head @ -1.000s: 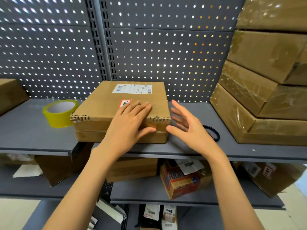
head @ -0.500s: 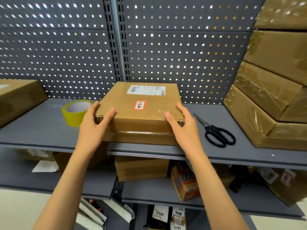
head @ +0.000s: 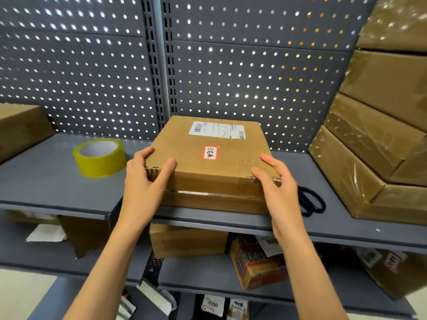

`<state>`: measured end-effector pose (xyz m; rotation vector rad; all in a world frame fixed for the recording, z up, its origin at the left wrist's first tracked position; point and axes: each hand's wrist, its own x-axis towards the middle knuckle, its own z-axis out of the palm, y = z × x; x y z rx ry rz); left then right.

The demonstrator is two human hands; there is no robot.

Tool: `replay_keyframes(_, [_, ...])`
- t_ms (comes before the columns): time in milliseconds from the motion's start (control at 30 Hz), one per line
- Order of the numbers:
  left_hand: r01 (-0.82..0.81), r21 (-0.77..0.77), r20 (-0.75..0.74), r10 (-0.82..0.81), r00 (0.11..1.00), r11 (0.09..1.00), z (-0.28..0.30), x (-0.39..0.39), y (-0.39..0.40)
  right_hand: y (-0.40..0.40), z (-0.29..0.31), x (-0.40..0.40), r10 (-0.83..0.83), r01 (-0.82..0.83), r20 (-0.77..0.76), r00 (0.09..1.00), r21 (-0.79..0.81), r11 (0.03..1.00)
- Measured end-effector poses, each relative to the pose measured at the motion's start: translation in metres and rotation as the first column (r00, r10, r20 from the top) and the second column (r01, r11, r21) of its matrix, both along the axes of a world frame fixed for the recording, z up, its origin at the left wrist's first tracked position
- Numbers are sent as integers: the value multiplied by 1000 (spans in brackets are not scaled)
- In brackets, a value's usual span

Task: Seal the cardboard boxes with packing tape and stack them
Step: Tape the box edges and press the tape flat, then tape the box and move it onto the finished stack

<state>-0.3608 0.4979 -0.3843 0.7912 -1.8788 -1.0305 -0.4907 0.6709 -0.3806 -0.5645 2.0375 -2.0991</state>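
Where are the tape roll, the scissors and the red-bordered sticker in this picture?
tape roll [head: 99,166]: head view, on its yellow outer side.
scissors [head: 312,200]: head view, on the black handle loops.
red-bordered sticker [head: 210,152]: head view, on its white middle with handwriting.

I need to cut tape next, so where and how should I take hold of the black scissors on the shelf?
Judging by their pose, take the scissors by the black loop handles, which lie flat near the shelf's front edge. Come from the front right: the right hand and the cardboard box cover their left side, and the blades are hidden behind them.
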Motion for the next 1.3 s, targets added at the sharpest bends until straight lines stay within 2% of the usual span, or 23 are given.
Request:
replay_keyframes(100, [58, 8, 23, -59, 998, 998, 0, 7, -11, 1, 2, -1, -6, 6, -19, 1000, 18, 1000])
replay_keyframes(233, [238, -6, 22, -238, 971, 971, 6, 24, -35, 3, 9, -1, -4, 13, -79, 997, 112, 994])
replay_keyframes(333, [310, -56, 26, -309, 951, 949, 15, 32, -58, 1, 17, 1, -109, 160, -206, 973, 250, 955])
replay_keyframes(400, [302, -158, 99, -289, 952, 940, 20, 39, -79, -4, 23, 10, -160, 274, -344, 925, 313, 909])
replay_keyframes(467, [271, -333, 210, -208, 955, 903, 21, 45, -101, -16, 29, 25, -174, 376, -490, 854, 350, 858])
replay_keyframes(533, [235, -513, 300, -84, 950, 826, 22, 49, -119, -34, 34, 41, -166, 450, -594, 787, 369, 813])
replay_keyframes(633, [237, -648, 354, 12, 935, 724, 24, 58, -139, -66, 41, 68, -119, 486, -665, 737, 400, 777])
replay_keyframes(800, [313, -656, 469, 46, 882, 687, 24, 72, -164, -115, 47, 108, 10, 437, -670, 742, 495, 751])
replay_keyframes(1000, [349, -613, 576, 99, 811, 709, 6, 78, -188, -155, 49, 134, 128, 349, -636, 761, 568, 746])
replay_keyframes(1100, [377, -658, 591, 137, 795, 652, -1, 70, -196, -164, 48, 141, 151, 327, -624, 767, 582, 745])
replay_keyframes(1300, [461, -609, 653, 78, 754, 645, 1, 55, -199, -163, 41, 148, 158, 307, -611, 776, 584, 752])
